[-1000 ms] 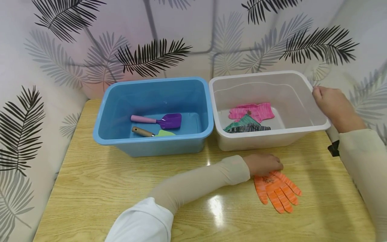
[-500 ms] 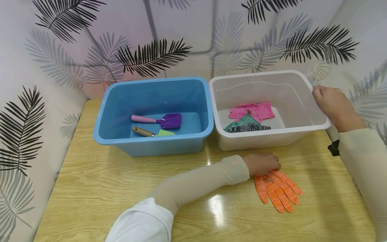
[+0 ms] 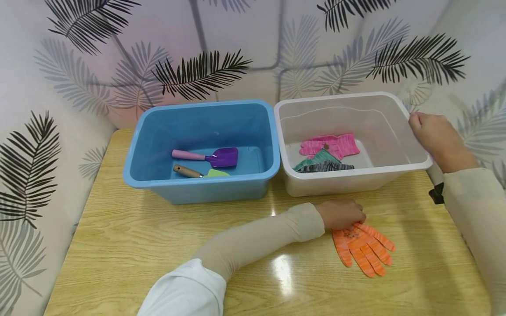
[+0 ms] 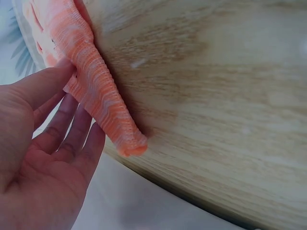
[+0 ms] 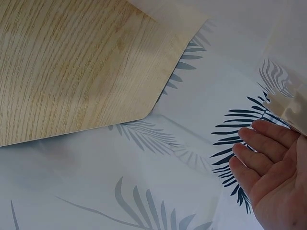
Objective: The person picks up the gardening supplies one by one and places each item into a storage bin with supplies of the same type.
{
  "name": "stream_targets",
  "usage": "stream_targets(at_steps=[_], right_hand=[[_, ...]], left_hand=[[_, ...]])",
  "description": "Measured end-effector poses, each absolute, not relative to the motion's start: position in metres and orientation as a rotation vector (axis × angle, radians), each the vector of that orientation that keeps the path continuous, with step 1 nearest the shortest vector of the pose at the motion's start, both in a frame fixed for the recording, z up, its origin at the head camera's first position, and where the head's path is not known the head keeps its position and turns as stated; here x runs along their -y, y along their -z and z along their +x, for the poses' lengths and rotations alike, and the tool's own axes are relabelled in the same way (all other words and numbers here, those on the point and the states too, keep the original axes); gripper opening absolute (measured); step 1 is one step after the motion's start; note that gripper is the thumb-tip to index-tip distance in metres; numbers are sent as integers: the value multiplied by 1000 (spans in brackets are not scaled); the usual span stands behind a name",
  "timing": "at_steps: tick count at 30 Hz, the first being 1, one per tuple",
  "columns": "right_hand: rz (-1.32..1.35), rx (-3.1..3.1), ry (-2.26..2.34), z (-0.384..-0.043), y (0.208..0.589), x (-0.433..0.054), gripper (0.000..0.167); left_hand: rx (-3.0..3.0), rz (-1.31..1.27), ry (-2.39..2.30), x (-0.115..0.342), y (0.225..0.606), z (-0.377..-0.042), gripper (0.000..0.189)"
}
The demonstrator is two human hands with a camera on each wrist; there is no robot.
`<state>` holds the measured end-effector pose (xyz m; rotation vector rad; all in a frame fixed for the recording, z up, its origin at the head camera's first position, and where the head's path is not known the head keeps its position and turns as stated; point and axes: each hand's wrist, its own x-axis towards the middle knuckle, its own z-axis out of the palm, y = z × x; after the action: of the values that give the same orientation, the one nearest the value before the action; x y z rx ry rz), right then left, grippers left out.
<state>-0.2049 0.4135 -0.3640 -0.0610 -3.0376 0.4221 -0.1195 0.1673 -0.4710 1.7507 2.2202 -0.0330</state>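
Observation:
On the tabletop an orange knitted glove [image 3: 363,248] lies flat, fingers spread toward the front. My left hand [image 3: 341,214] pinches its cuff; in the left wrist view the thumb presses one side of the glove [image 4: 103,91] and the fingers reach behind it. At the far right, my right hand [image 3: 439,138] holds the right rim of a white plastic bin [image 3: 367,170]. The right wrist view has its fingers [image 5: 256,158] extended beside the bin's edge [image 5: 297,112]. Inside this bin are a pink glove [image 3: 336,145], a green one [image 3: 319,159] and a black-and-grey one [image 3: 328,166].
A blue bin [image 3: 201,178] stands left of the white one, close against it. It contains a purple shovel [image 3: 223,157] with a pink handle and a wooden-handled tool [image 3: 187,171] with a green blade. Leaf-patterned cloth [image 3: 253,39] hangs behind the wooden table [image 3: 118,254].
My left hand has shifted slightly left at the glove's cuff, and the glove's fingertips have moved a little. The right hand and both bins stay in place.

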Motion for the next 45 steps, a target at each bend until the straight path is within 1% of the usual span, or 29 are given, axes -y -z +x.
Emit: stream_targets(at_steps=[17,24,33,45], right_hand=[[-66,3052,-422,-205,364,-414,41],[-91,3066,-430,-205,364,-414,42],[-66,3071,-441,-204,365,-415,43],[-49,3062,-438,-206,366,-416,45]], left_hand=[[-2217,1753,62,-166,478,-116,19],[-2220,1712,20,-164,478,-115,18],[-2180,1703,-48,-162,478,-116,11],[-2176,1642,-22,-160,475,-114,11]])
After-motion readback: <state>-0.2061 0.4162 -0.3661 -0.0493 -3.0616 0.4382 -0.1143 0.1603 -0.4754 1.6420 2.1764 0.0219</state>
